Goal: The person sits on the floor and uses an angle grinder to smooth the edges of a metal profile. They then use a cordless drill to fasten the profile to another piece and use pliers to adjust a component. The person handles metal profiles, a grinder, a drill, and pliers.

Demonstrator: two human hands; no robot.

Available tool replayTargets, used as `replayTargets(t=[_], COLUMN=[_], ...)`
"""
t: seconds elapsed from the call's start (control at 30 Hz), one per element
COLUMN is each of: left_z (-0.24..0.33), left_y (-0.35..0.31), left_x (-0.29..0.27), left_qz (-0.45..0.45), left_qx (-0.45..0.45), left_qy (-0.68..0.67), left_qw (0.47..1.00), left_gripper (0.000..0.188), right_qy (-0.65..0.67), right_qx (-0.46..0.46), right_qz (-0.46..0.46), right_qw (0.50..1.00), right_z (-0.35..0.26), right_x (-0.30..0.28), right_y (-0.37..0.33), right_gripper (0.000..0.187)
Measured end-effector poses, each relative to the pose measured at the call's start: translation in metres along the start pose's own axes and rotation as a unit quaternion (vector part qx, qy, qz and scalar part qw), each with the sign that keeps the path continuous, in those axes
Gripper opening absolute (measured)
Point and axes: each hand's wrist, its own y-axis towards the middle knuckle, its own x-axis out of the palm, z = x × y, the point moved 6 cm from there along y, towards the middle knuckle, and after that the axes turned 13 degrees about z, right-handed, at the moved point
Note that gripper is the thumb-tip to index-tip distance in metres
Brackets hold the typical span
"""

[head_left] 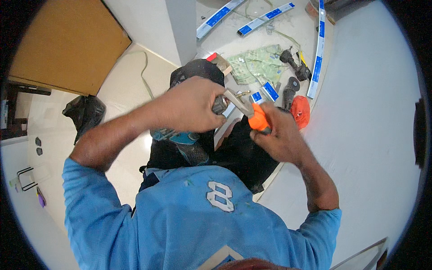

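My left hand (195, 105) is closed around a dark, rounded piece with a reddish edge (220, 104), raised over my lap. My right hand (283, 135) grips a tool's bright orange handle (258, 118) with a grey end. Between the hands runs a flat silvery metal piece (238, 102), slanting from the left fingers down to the orange handle. A small brass-coloured part (243, 94) sticks out beside it. My fingers hide how these pieces join, so the tool's exact kind cannot be made out.
Long metal profiles with blue film (265, 19) lie on the floor ahead, one (318, 54) along the right wall. Near my knees are a green cloth (258, 64), a cordless drill (294, 64), an angle grinder (291, 92) and a red-orange bag (300, 111). A black bag (84, 114) sits left.
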Motion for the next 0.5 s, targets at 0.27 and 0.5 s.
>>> replayTargets(t=[0.27,0.5], left_z=[0.013,0.006], left_y=[-0.009,0.009], left_x=[-0.001,-0.008], left_qz=[-0.123,-0.016], left_qx=[-0.020,-0.060], left_qy=[-0.086,-0.033], left_qw=[0.989,0.998], left_gripper=[0.031,0.038], right_qy=[-0.051,0.172], right_qx=[-0.054,0.051], right_qz=[0.011,0.127], right_qw=[0.997,0.976], right_z=[-0.017,-0.002], right_x=[-0.013,0.044], right_y=[-0.016,-0.013], right_gripper=[0.042,0.044])
